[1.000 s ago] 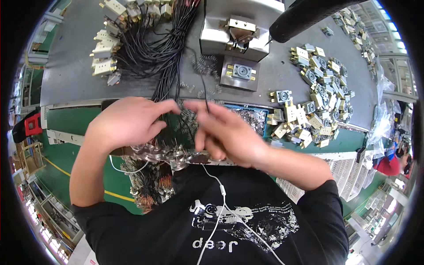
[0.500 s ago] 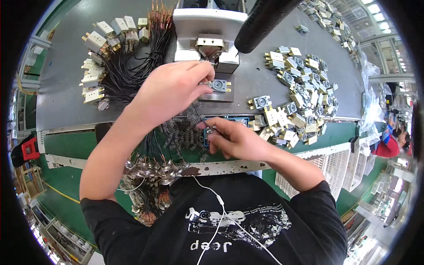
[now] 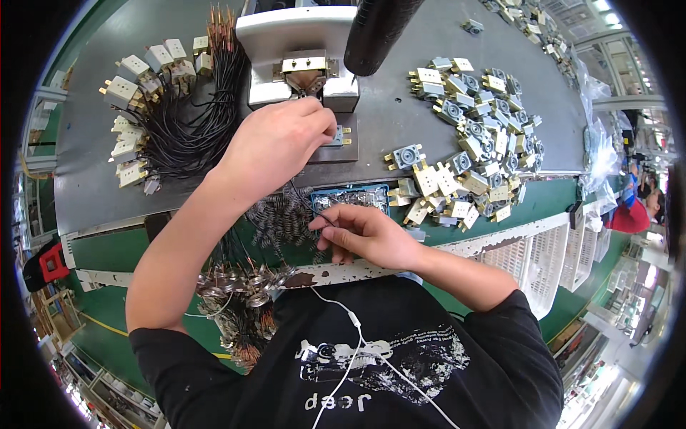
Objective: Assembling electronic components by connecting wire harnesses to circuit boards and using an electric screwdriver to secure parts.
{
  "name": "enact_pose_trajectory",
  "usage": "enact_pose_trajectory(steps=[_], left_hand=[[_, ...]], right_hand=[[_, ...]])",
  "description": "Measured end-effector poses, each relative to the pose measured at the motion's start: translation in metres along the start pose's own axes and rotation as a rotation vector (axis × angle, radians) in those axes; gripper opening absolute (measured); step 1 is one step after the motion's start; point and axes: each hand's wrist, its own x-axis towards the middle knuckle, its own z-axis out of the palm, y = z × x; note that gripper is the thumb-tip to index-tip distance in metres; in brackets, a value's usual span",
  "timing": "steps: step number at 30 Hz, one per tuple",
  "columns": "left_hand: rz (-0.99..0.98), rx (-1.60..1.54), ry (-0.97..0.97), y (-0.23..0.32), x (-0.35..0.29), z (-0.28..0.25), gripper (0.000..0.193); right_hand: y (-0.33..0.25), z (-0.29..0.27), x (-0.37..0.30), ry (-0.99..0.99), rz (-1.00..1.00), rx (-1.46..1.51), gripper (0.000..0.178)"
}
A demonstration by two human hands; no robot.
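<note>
On the metal block below the press (image 3: 298, 39), a small grey plug housing (image 3: 339, 136) with brass pins lies partly covered. My left hand (image 3: 286, 139) has its fingers curled together against it, and what they pinch is hidden. A thin black wire (image 3: 304, 198) runs from below that hand toward my right hand (image 3: 368, 234). My right thumb and fingers close loosely on this wire, near the bench edge. Behind the right hand stands a blue tray (image 3: 386, 199) of small metal parts. Coiled springs (image 3: 275, 218) are heaped to its left.
Several plug housings (image 3: 475, 136) are piled to the right. Finished-looking plugs (image 3: 121, 93) with bundled black wires (image 3: 221, 107) lie left. A thick black bar (image 3: 382, 36) slants over the press's right side. Metal-ended wires (image 3: 243, 282) hang at the front edge.
The view has shifted, so the bench sits further left. My left fingers now cover more of the plug housing. My right hand has moved off the blue tray, toward me.
</note>
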Motion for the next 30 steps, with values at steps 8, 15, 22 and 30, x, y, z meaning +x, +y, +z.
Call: enact_pose_trajectory(steps=[8, 15, 22, 30], left_hand=[[-0.001, -0.054, -0.011, 0.010, -0.004, -0.017, 0.018], [0.097, -0.149, -0.272, 0.009, -0.049, -0.039, 0.018], [0.001, 0.008, 0.005, 0.019, -0.052, -0.036, 0.015], [0.049, 0.065, -0.089, 0.020, -0.045, -0.054, 0.018]], right_hand=[[-0.012, 0.000, -0.013, 0.021, 0.011, -0.016, 0.032], [-0.087, -0.022, -0.009, 0.063, -0.253, -0.975, 0.049], [-0.070, -0.042, -0.003, 0.297, -0.527, -0.660, 0.035], [-0.069, -0.037, -0.001, 0.306, -0.399, -0.662, 0.031]])
